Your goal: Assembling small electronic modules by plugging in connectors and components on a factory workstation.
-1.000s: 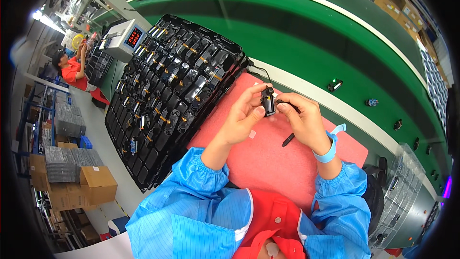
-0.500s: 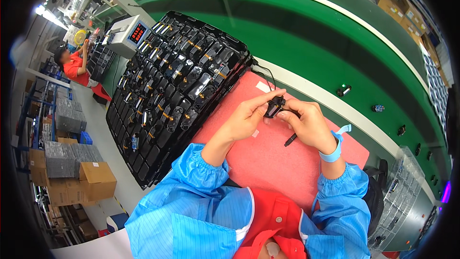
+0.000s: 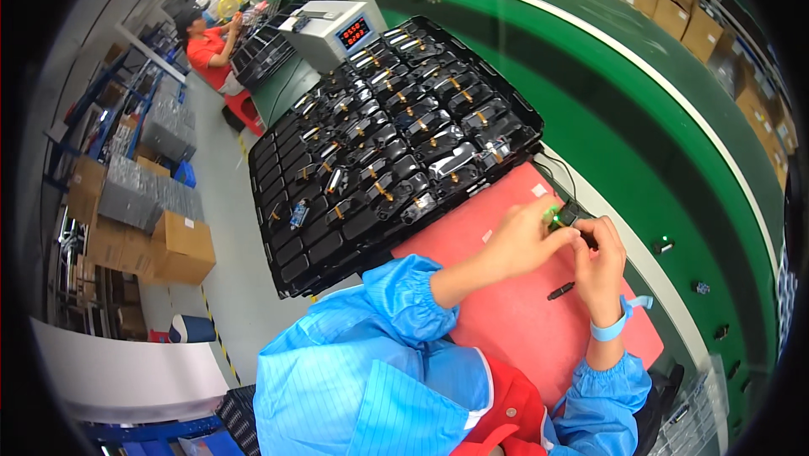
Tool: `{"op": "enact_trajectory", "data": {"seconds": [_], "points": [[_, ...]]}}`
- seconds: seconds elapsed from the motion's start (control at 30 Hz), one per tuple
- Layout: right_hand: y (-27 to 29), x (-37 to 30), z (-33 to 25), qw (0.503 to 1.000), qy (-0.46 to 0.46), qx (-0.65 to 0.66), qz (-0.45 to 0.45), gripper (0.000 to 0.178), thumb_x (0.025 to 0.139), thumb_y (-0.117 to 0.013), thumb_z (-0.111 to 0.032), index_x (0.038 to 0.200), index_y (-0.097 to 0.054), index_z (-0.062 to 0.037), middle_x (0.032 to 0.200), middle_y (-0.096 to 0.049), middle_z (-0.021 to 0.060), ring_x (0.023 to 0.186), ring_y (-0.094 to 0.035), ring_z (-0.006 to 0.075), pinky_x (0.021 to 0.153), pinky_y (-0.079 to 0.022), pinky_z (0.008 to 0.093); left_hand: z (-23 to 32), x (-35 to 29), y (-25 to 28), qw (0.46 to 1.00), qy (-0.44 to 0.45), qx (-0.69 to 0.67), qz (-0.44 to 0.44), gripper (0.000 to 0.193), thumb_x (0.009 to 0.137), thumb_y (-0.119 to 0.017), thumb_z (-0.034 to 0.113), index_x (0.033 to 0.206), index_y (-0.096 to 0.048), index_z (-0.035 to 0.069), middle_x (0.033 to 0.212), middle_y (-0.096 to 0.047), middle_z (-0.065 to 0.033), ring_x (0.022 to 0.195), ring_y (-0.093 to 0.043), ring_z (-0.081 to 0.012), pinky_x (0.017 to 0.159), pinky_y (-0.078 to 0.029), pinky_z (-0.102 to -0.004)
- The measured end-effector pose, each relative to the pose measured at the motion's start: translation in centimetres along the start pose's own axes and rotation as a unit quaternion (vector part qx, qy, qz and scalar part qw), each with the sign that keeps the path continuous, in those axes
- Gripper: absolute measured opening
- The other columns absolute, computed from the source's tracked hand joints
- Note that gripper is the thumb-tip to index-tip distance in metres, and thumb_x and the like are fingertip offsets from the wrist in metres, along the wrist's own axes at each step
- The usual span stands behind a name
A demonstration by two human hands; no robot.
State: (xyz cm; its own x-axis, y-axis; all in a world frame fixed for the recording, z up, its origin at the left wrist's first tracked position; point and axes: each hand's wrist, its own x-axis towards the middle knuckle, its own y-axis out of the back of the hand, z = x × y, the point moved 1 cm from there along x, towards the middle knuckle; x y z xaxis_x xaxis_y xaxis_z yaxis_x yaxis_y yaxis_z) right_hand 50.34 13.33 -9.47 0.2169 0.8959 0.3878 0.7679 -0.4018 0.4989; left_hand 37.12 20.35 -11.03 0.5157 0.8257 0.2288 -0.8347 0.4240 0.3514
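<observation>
Over the pink foam mat [image 3: 514, 321], both my hands meet around a small black electronic device [image 3: 568, 213] with a lit green light. My left hand [image 3: 529, 241] is closed on its left side, the green glow falling on the fingertips. On the right side my right hand [image 3: 602, 264], with a light-blue band at the wrist, is closed with thumb and fingers pinched against the device; its underside is hidden by my fingers. A short black plug-like piece [image 3: 560, 291] lies on the mat below the hands. Thin black cables [image 3: 556, 161] reach the mat's far edge.
A large black compartment tray [image 3: 371, 144] of small electronic assemblies stands to the left. Behind it is a power supply [image 3: 329, 33] with a red display. The green conveyor [image 3: 649, 195] carries several small parts at right. Another person [image 3: 211, 50] works at far left.
The view has swung left, so the scene sits further right. My hands have turned the device, and a green light now shows on it. The lower row of the power supply's display has changed.
</observation>
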Motion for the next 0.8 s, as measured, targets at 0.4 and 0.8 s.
{"op": "enact_trajectory", "data": {"seconds": [0.4,0.8], "points": [[1.1,0.7,0.8,0.966,-0.109,0.235,-0.017,0.017,0.083,-0.053,0.0,0.1,-0.054,0.0024,0.085,-0.056,0.0056,0.08,-0.057,0.0131,0.07,-0.045,0.0247,-0.2,0.3,0.0,0.986,-0.152,0.029,-0.064,0.035,0.078,-0.054,-0.001,0.112,-0.049,-0.002,0.095,-0.057,-0.0173,0.083,-0.057,-0.0313,0.072,-0.046,-0.0364],[3.2,0.7,1.4,0.889,-0.162,0.384,-0.189,0.01,0.077,-0.058,0.0,0.085,-0.053,-0.0009,0.077,-0.047,-0.0026,0.07,-0.041,0.0036,0.065,-0.037,0.0184,0.4,0.2,-0.6,0.962,-0.224,0.089,-0.129,0.037,0.072,-0.056,-0.003,0.109,-0.048,-0.001,0.098,-0.055,-0.0155,0.085,-0.054,-0.0334,0.073,-0.045,-0.0375]]}}
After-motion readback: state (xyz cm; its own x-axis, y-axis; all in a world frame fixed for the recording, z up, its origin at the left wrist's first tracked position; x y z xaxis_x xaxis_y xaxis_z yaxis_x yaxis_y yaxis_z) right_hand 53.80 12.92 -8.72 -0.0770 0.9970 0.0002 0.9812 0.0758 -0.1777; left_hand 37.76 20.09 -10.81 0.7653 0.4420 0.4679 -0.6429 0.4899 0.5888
